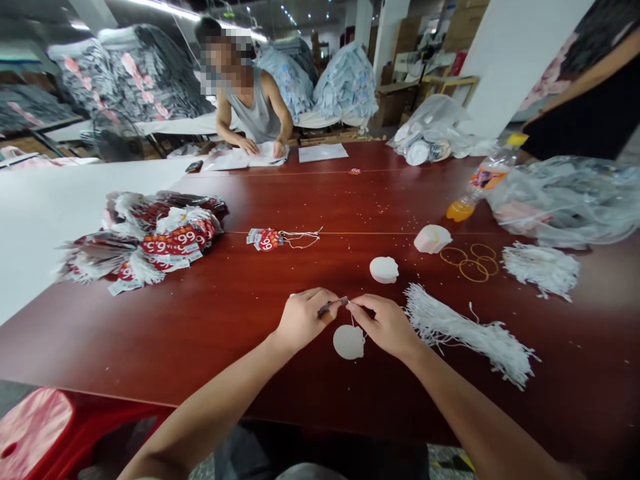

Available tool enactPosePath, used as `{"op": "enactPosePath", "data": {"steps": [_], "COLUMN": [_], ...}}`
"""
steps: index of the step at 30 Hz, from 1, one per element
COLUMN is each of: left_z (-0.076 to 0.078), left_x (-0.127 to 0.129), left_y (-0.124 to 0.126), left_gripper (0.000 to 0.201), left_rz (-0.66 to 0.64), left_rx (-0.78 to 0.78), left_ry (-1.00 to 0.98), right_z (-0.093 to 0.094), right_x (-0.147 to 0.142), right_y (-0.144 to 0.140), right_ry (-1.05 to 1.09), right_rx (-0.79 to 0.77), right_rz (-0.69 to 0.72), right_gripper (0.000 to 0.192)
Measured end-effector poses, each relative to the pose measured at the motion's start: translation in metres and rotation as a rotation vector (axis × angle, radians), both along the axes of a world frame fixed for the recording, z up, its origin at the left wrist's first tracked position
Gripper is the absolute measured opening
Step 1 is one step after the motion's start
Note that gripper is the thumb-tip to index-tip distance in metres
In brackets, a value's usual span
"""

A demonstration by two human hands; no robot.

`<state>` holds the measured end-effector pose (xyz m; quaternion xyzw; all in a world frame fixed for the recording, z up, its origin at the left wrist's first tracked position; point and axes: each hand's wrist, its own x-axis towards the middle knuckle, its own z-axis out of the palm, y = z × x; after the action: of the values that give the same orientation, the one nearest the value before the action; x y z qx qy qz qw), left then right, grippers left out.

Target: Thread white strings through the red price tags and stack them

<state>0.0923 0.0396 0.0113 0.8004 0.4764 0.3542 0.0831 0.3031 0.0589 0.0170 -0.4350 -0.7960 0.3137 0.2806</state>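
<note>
While both hands sit close together over the near edge of the worktop [210, 313], my left hand [301, 319] has its fingers pressed on a small dark tool [333, 306], long axis roughly left-right, tip pointing at my right hand [384, 325]. Right fingers pinch the string of a white round tag [349, 342], which hangs just below and between the hands, nearer the right. Bundle of white strings [465, 333] lies right of my right hand, axis running away to the right. Stack of blank tags [384, 269] sits just beyond, rubber bands [473, 261] further right. Finished red tags [160, 243] piled well off to the left.
</note>
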Motion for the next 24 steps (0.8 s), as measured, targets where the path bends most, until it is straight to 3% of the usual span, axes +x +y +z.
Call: {"op": "enactPosePath", "data": {"steps": [4, 10, 15, 20, 24], "left_z": [-0.005, -0.008, -0.009, -0.02, -0.025], "left_x": [0.003, 0.004, 0.011, 0.028, 0.036], "left_y": [-0.003, -0.004, -0.016, -0.037, -0.044], "left_gripper": [0.012, 0.014, 0.007, 0.004, 0.03], "left_rz": [-0.062, -0.135, -0.193, -0.345, -0.402], "left_rx": [0.069, 0.209, 0.223, 0.111, 0.0], "left_ry": [-0.027, -0.094, -0.018, 0.188, 0.208], "right_z": [-0.001, 0.0, 0.021, 0.034, 0.03], "right_x": [-0.001, 0.002, 0.022, 0.053, 0.065], "right_y": [-0.002, -0.001, 0.006, 0.006, 0.002], "right_ry": [-0.069, -0.001, 0.227, 0.427, 0.669], "right_rx": [0.007, -0.059, -0.266, -0.602, -0.725], "right_rz": [-0.048, -0.114, 0.178, 0.401, 0.436], "right_gripper": [0.023, 0.028, 0.014, 0.02, 0.022]}}
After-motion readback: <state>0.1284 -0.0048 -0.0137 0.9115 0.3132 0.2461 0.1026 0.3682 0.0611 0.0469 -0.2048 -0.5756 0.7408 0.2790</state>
